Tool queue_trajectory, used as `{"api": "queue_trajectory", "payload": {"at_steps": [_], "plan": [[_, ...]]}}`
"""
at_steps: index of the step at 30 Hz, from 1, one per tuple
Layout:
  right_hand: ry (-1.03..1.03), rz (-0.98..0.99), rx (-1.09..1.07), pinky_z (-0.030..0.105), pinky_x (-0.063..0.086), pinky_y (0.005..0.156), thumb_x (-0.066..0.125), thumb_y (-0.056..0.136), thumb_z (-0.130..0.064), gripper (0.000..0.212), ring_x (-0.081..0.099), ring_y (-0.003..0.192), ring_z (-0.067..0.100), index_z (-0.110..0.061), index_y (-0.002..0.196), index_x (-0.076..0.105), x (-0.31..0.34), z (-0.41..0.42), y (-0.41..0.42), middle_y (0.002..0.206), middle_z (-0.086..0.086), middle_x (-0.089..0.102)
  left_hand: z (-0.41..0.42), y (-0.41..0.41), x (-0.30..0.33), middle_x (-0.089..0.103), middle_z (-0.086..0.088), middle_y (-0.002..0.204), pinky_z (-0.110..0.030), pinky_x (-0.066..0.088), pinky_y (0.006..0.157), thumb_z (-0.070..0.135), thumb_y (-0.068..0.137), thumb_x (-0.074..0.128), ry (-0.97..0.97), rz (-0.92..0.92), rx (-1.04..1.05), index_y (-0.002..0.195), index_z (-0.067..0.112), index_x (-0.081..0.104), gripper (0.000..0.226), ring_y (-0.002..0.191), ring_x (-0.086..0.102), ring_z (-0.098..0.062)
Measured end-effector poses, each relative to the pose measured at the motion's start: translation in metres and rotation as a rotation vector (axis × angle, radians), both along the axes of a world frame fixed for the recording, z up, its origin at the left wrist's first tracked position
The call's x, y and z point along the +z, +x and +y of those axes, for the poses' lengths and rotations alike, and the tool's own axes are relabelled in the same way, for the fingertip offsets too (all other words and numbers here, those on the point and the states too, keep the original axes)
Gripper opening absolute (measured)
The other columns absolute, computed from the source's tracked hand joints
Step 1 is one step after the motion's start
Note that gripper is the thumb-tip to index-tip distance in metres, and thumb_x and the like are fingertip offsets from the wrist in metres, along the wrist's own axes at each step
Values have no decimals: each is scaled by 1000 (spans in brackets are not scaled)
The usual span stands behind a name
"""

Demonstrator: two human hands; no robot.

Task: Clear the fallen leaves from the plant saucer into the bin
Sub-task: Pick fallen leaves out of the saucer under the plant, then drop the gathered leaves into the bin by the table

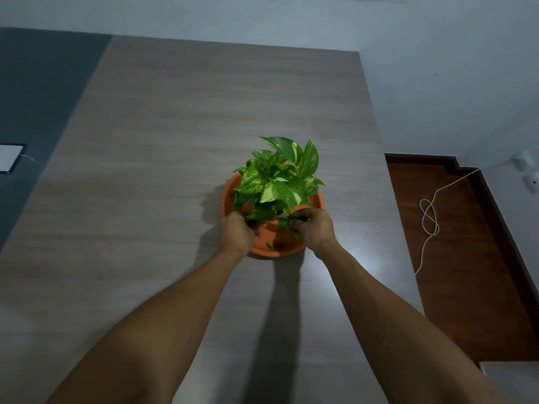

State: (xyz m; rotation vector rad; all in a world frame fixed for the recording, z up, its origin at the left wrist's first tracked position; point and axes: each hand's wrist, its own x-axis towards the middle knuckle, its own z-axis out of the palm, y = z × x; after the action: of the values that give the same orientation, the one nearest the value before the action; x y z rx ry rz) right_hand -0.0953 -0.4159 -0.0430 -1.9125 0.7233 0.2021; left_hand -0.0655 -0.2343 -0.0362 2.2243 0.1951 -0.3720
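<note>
Over the saucer (316, 199), both arms reach straight; right hand (313, 230) fingers pinch leaves (287, 221), left hand (236, 233) fingers curled, contents unclear.

Plant (280, 176) stands in saucer (227, 196) on table (145, 199); cord (430, 220) lies right, on floor (466, 258).

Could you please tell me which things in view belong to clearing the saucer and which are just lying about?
Part of the job:
- round orange plastic saucer
- dark fallen leaves in it
- green variegated potted plant
- left hand and right hand, both at the leaves

Just lying about:
- white looped cord on the red-brown floor
- white flat device at far left

No bin is visible.
</note>
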Motion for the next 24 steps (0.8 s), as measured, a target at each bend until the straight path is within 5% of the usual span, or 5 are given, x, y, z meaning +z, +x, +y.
{"api": "queue_trajectory", "payload": {"at_steps": [7, 12, 15, 20, 24], "plan": [[78, -33, -91, 45, 62, 82, 81, 77, -3, 17, 73, 88, 35, -17, 83, 75, 11, 4, -26, 89, 13, 75, -4, -17, 17, 69, -10, 82, -33, 53, 68, -4, 85, 71, -225, 66, 35, 95, -10, 74, 13, 71, 63, -22], [88, -73, -155, 43, 61, 79, 81, 75, 0, 23, 72, 82, 34, -21, 73, 74, 15, -2, -57, 87, 16, 75, -9, -35, 13, 65, -12, 80, -24, 52, 55, -8, 87, 66, -288, 100, 43, 100, -15, 70, 15, 49, 56, -8], [129, -104, -181, 40, 59, 66, 77, 78, 5, 14, 66, 65, 29, -9, 78, 75, 26, -11, -82, 78, 22, 72, -19, -48, 16, 68, -9, 85, -22, 55, 56, -5, 87, 69, -283, 104, 10, 102, -10, 72, 16, 57, 57, -15], [145, -151, -258, 40, 60, 69, 76, 79, 7, 18, 69, 66, 28, -10, 75, 73, 42, -41, -122, 74, 19, 72, -55, -69, 18, 71, -13, 93, -31, 58, 69, -1, 85, 72, -291, 100, -70, 102, -4, 74, 18, 67, 64, -20], [133, -172, -303, 37, 60, 70, 77, 78, 6, 20, 70, 66, 24, -14, 74, 73, 46, -83, -163, 74, 14, 74, -103, -101, 27, 71, -11, 80, -17, 50, 49, 3, 84, 73, -262, 68, -141, 101, 0, 76, 17, 64, 66, -19]]}}
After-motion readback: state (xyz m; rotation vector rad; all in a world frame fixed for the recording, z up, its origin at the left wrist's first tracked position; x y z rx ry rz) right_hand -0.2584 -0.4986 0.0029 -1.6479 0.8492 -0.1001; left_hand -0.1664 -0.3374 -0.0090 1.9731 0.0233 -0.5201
